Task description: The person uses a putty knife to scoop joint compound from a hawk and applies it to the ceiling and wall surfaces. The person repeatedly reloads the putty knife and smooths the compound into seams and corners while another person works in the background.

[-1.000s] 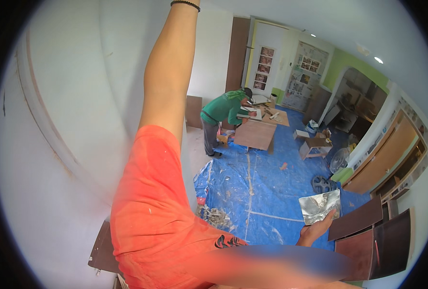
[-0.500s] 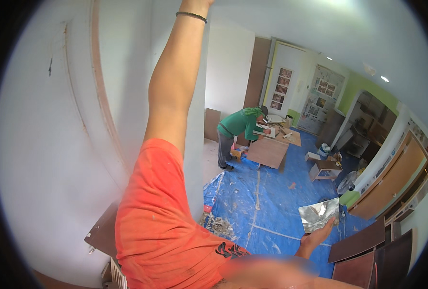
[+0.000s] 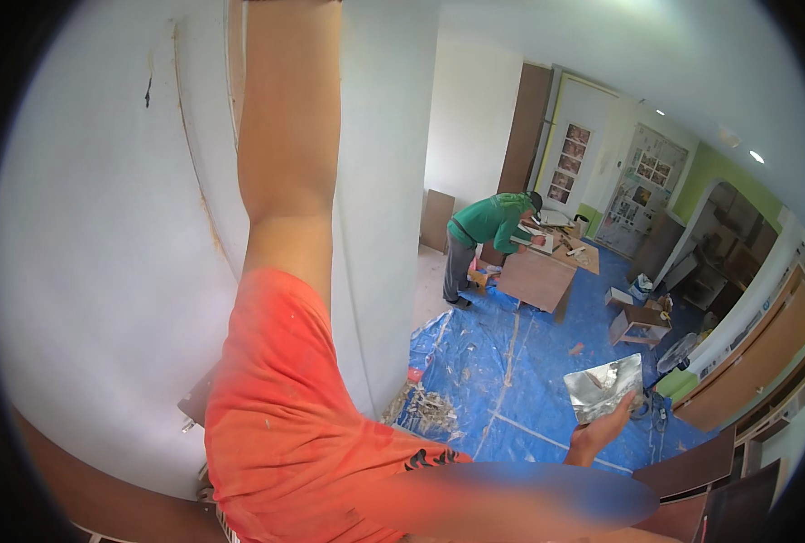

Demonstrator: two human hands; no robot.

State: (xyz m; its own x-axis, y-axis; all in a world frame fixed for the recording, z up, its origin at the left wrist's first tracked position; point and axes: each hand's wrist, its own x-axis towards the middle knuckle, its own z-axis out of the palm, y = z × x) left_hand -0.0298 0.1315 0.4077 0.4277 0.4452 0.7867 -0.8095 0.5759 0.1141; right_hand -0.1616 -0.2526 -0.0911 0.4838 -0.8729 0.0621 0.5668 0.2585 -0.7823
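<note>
My left arm [image 3: 289, 154], in an orange sleeve, reaches straight up along the white wall [image 3: 86, 271]. The left hand lies beyond the top edge, so neither its fingers nor anything it holds can be seen. At the lower right, my right hand [image 3: 603, 433] grips a shiny, roughly square metal plate [image 3: 604, 387] by its near right edge, holding it tilted. The fingers behind the plate are mostly hidden. A brown crack and a small dark mark run down the wall to the left of the raised arm.
Blue plastic sheeting [image 3: 547, 353] covers the floor, with debris [image 3: 428, 412] heaped near the wall. Farther back, a person in green [image 3: 493, 226] bends over a wooden worktable [image 3: 538, 279]. Brown panels [image 3: 688, 466] lean at the lower right, near a fan [image 3: 677, 353].
The view has turned left, so the room appears farther right. My raised arm reaches higher out of the picture, taking its bracelet nearly out of sight. The metal plate stays in my right hand.
</note>
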